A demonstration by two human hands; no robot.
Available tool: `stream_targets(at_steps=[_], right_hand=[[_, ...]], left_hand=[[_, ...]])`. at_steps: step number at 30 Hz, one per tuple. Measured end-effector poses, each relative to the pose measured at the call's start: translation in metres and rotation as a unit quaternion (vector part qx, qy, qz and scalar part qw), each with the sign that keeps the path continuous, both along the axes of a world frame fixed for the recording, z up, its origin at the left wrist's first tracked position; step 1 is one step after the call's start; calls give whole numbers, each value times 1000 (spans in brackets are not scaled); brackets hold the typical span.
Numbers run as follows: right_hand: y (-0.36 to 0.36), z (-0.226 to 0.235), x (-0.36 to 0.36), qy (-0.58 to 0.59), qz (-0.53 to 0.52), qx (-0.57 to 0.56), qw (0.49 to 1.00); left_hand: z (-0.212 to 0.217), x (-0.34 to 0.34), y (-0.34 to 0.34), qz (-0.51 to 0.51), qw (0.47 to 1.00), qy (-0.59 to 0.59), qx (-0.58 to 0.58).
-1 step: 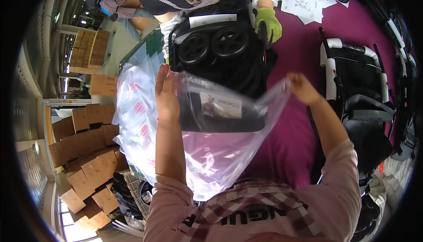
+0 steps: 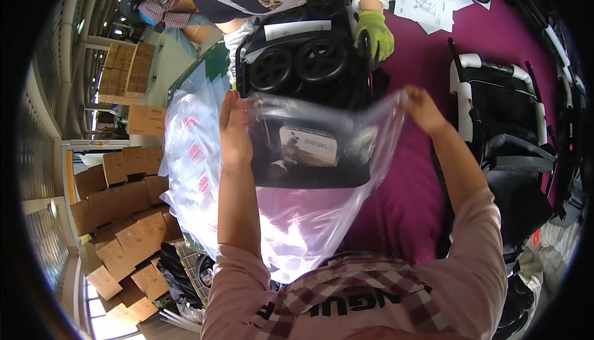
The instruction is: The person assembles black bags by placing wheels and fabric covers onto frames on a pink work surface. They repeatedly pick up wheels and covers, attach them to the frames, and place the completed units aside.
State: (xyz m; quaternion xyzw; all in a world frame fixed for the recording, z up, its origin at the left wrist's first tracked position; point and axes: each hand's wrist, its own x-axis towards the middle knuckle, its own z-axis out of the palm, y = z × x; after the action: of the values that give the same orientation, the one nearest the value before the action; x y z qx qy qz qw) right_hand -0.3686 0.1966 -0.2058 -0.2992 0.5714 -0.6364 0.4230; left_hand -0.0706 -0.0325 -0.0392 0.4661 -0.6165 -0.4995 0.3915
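Two hands, left hand (image 2: pixel 235 131) and right hand (image 2: pixel 422 108), each pinch the mouth of the clear plastic bag (image 2: pixel 291 216) half over the black folded stroller (image 2: pixel 309 71) on the purple table (image 2: pixel 414 185); thin film could tear on wheels or slip

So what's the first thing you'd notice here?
A big clear plastic bag fills the middle, stretched open between the left hand and the right hand. Just beyond it lies a folded black stroller with two round wheels, and another person's green glove rests on its far right side. Everything sits on a bright purple table.
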Motion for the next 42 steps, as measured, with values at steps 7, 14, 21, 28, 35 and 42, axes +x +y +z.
stream_targets(at_steps=[7, 14, 21, 28, 35, 42], right_hand=[[-19, -86, 65, -348, -137, 27, 927], [28, -117, 101, 56, 218, 115, 968], [-119, -76, -79, 416, -233, 285, 831], [-78, -135, 13, 105, -442, 207, 866], [146, -138, 285, -73, -155, 197, 965], [239, -28, 294, 332, -51, 245, 910]], left_hand=[[-26, -37, -69, 132, 990, -25, 35], [20, -51, -50, 5, 993, -47, -112], [63, 4, 46, -120, 947, -198, -224], [65, 78, 83, -117, 939, -142, -290], [54, 97, 117, -211, 951, -70, -213], [1, 75, 185, -450, 886, 2, -106]])
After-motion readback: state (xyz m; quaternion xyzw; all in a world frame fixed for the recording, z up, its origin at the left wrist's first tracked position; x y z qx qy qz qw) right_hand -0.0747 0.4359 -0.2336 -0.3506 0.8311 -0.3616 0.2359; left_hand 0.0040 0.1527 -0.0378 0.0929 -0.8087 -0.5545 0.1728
